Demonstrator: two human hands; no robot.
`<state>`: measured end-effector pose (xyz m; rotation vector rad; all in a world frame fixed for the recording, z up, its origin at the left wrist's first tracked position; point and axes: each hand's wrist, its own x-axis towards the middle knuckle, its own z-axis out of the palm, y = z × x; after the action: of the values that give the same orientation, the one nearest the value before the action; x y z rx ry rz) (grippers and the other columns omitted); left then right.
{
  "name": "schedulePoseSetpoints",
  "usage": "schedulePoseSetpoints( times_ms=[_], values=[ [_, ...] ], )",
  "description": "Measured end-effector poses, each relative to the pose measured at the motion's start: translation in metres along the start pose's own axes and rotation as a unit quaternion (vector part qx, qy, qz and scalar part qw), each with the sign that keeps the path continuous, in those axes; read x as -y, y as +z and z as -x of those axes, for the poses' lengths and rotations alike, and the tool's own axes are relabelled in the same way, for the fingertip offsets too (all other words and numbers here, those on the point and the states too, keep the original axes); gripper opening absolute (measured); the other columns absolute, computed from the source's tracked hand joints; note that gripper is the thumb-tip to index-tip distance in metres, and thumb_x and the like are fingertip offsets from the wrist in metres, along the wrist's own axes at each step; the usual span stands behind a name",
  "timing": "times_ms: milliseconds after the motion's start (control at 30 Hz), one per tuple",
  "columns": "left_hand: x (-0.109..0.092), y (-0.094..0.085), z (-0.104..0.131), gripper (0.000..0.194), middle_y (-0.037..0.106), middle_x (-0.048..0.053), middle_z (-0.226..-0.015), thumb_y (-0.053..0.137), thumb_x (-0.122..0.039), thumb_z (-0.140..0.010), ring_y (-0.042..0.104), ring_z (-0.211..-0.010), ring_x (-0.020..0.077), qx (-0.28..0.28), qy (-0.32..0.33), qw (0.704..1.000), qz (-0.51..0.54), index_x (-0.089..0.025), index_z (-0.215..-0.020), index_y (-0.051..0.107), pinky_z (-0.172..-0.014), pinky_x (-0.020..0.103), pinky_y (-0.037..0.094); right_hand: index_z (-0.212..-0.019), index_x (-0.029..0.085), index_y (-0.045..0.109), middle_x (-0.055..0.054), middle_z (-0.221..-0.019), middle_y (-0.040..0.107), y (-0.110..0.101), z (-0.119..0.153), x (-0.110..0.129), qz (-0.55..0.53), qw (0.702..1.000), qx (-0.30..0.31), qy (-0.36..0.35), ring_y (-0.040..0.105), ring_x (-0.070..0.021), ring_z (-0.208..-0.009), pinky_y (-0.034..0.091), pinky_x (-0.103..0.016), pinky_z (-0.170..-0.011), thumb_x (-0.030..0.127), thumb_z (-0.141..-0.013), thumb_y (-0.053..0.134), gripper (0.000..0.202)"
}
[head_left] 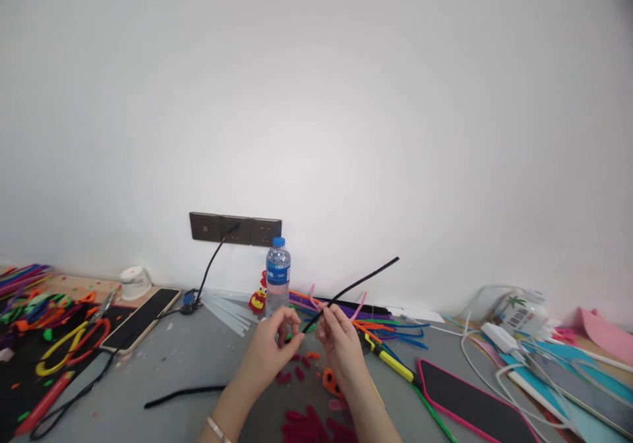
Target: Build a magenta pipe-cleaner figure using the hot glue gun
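A black pipe cleaner point(366, 277) slants up to the right above the table. My right hand point(341, 344) pinches it between thumb and fingers partway along. At its lower end, my left hand point(274, 347) is closed, with thumb tip and curled fingers at the stem. Another black pipe cleaner point(185, 393) lies on the table left of my left forearm. Beneath my hands are dark red pieces point(304, 424), several smaller bits and an orange piece point(331, 382), partly hidden by my right wrist.
Behind my hands stand a water bottle point(278, 275) and a small red-and-yellow figure point(258, 300), near coloured pipe cleaners point(390, 331) and clear glue sticks point(230, 312). Phones point(143, 318) point(472, 400) flank me. Scissors point(74, 349) lie left; white cables point(499, 370) run right. A wall rises behind.
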<state>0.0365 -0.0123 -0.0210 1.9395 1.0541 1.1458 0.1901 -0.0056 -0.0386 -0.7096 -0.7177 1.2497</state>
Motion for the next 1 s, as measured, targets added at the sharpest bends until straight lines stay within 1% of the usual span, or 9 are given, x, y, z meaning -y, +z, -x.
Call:
schedulePoseSetpoints(
  times_ms=[167,333,433,533,667,767,833,900,1000],
  values=[
    [0.004,-0.004,-0.001,0.009,0.057,-0.005,-0.072,0.057,-0.017,-0.081,0.047,-0.057,0.0122,-0.007,0.001,1.000,-0.002,-0.021,-0.088,0.053,-0.057,0.022,0.039,-0.065,0.020,0.061,0.006,-0.058,0.053,0.002,0.002,0.002,-0.012,0.999,-0.017,0.028,0.048,-0.0079,-0.051,0.040,-0.019,-0.051,0.045,-0.055,0.087,0.038],
    [0.005,-0.007,0.000,0.007,0.058,-0.004,-0.074,0.057,-0.019,-0.083,0.049,-0.061,0.0136,-0.001,0.004,1.000,-0.019,-0.022,-0.088,0.053,-0.061,0.023,0.040,-0.066,0.020,0.063,0.005,-0.059,0.054,0.003,0.003,0.005,-0.026,0.999,-0.023,0.038,0.048,-0.0087,-0.053,0.042,-0.019,-0.051,0.045,-0.054,0.088,0.037],
    [0.006,-0.007,0.001,0.007,0.058,-0.003,-0.074,0.057,-0.020,-0.084,0.051,-0.063,0.0145,0.004,0.016,0.999,-0.034,-0.022,-0.090,0.053,-0.062,0.023,0.040,-0.062,0.019,0.063,0.005,-0.056,0.051,0.002,0.002,0.005,-0.014,0.999,-0.012,0.025,0.046,-0.0092,-0.053,0.041,-0.019,-0.051,0.045,-0.056,0.087,0.036],
    [0.006,-0.008,0.002,0.012,0.058,-0.002,-0.075,0.050,-0.029,-0.090,0.054,-0.065,0.0156,-0.004,0.019,1.000,-0.016,-0.021,-0.099,0.051,-0.063,0.024,0.041,-0.066,0.019,0.067,0.005,-0.055,0.050,-0.002,0.001,0.003,0.015,1.000,-0.003,0.010,0.046,-0.0100,-0.054,0.041,-0.020,-0.052,0.046,-0.058,0.085,0.033],
    [0.003,-0.010,0.003,0.019,0.058,-0.001,-0.072,0.044,-0.036,-0.094,0.054,-0.064,0.0165,-0.010,0.023,0.999,-0.035,-0.021,-0.096,0.056,-0.062,0.025,0.040,-0.075,0.018,0.072,0.002,-0.060,0.056,-0.006,-0.001,-0.006,0.070,0.997,0.038,-0.004,0.047,-0.0119,-0.056,0.043,-0.024,-0.055,0.050,-0.064,0.080,0.035],
    [0.001,-0.010,0.003,0.022,0.059,0.000,-0.071,0.043,-0.036,-0.094,0.055,-0.065,0.0174,-0.007,0.019,0.999,-0.044,-0.021,-0.096,0.059,-0.062,0.025,0.040,-0.082,0.018,0.071,-0.001,-0.068,0.063,-0.005,0.002,-0.011,0.104,0.992,0.066,-0.003,0.054,-0.0161,-0.062,0.046,-0.027,-0.059,0.048,-0.067,0.079,0.035],
    [0.000,-0.010,0.004,0.020,0.060,0.000,-0.072,0.046,-0.035,-0.093,0.056,-0.066,0.0173,-0.002,0.014,0.999,-0.035,-0.021,-0.101,0.058,-0.063,0.025,0.041,-0.084,0.019,0.068,-0.002,-0.072,0.063,-0.002,0.005,-0.012,0.117,0.990,0.076,-0.007,0.057,-0.0178,-0.066,0.048,-0.028,-0.061,0.045,-0.069,0.078,0.031],
    [0.000,-0.008,0.004,0.018,0.063,-0.001,-0.074,0.056,-0.032,-0.087,0.057,-0.067,0.0174,0.006,0.008,0.999,-0.039,-0.022,-0.102,0.057,-0.064,0.025,0.043,-0.078,0.020,0.065,0.000,-0.069,0.060,0.001,0.008,-0.012,0.123,0.989,0.081,-0.012,0.055,-0.0164,-0.064,0.047,-0.026,-0.058,0.042,-0.071,0.078,0.027],
    [0.001,-0.007,0.002,0.026,0.065,-0.002,-0.074,0.067,-0.024,-0.077,0.060,-0.068,0.0173,0.024,-0.014,0.999,-0.045,-0.023,-0.101,0.058,-0.064,0.024,0.044,-0.071,0.020,0.060,0.003,-0.064,0.055,0.004,0.009,-0.009,0.121,0.989,0.087,-0.008,0.053,-0.0145,-0.059,0.045,-0.024,-0.054,0.042,-0.070,0.078,0.028]
  ],
)
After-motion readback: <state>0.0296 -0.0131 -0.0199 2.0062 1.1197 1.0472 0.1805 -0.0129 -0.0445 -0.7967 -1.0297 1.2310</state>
